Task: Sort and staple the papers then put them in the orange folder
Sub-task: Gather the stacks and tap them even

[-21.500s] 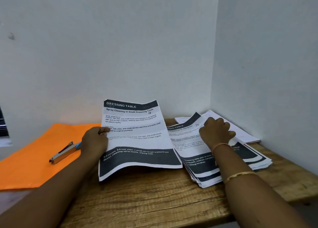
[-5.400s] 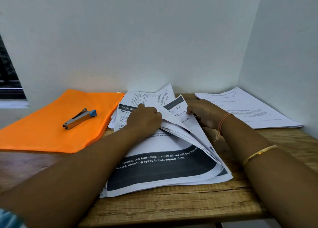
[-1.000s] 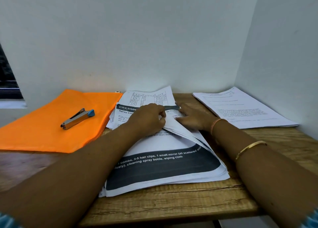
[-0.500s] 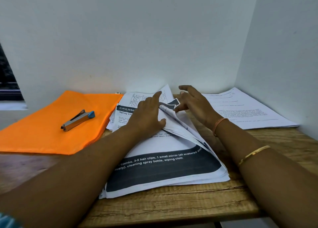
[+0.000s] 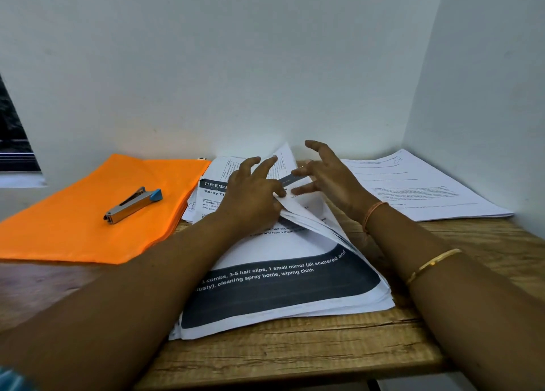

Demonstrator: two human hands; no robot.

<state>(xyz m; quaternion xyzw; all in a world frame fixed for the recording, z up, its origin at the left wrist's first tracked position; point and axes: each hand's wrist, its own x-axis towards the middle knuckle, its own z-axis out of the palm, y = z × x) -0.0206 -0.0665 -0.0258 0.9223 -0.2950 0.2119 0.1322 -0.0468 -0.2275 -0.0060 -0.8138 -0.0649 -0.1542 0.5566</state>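
Both forearms enter across the near edge of the wooden counter (image 5: pixel 295 358); the right one carries a gold bangle (image 5: pixel 433 262) and, at the wrist, an orange thread (image 5: pixel 373 213). Between them lies the stack of papers (image 5: pixel 280 290), its long axis running from the near edge towards the far edge, the dark printed band nearest the person and the heading at the far end. The right-hand sheets of the stack are lifted and fanned.

The left hand (image 5: pixel 250 202) rests palm-down on the top sheet, fingers straight and spread, the thumb touching the raised edge of the fanned sheets; its grip is open. The right hand (image 5: pixel 333 181) hovers above the fanned sheets with fingers splayed and slightly blurred, its grip likewise open and holding nothing.

On the left part of the counter the orange folder (image 5: pixel 73 231) lies flat, reaching to the far edge. The stapler (image 5: pixel 132 205) lies on it, long axis diagonal, blue end far-right, metal nose near-left. A white pile (image 5: pixel 427 190) fills the far right corner.
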